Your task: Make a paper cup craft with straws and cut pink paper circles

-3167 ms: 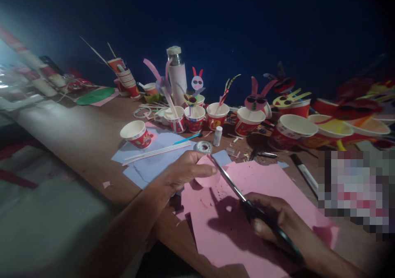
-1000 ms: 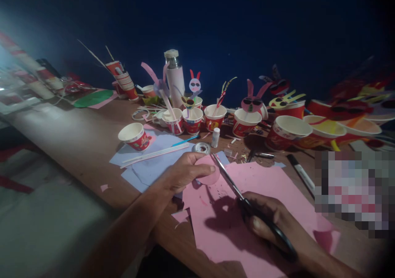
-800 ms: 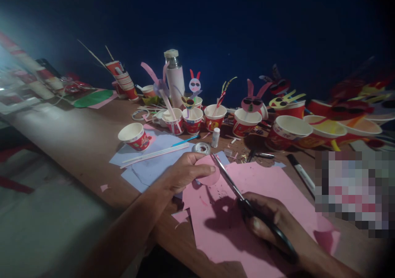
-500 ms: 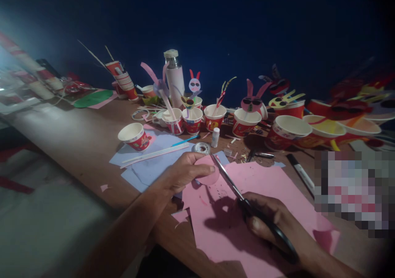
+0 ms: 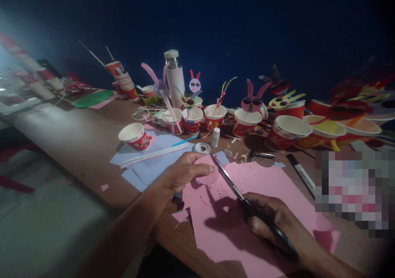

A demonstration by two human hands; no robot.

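Lowered slightly, the left hand (image 5: 182, 175) pinches one pink paper disc (image 5: 207, 175); the right hand (image 5: 271, 222) grips one pair of scissors (image 5: 230, 179).

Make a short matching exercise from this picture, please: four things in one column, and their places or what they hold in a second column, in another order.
Things:
1. Left hand
2. Right hand
3. Green paper oval
4. Black marker

Places or states:
A. Lies on the wooden table, to the right of the pink sheet
B. Grips black-handled scissors
C. Lies on a second pink sheet
D. Holds a round piece of pink paper

Right pairs: 1-D, 2-B, 3-C, 4-A
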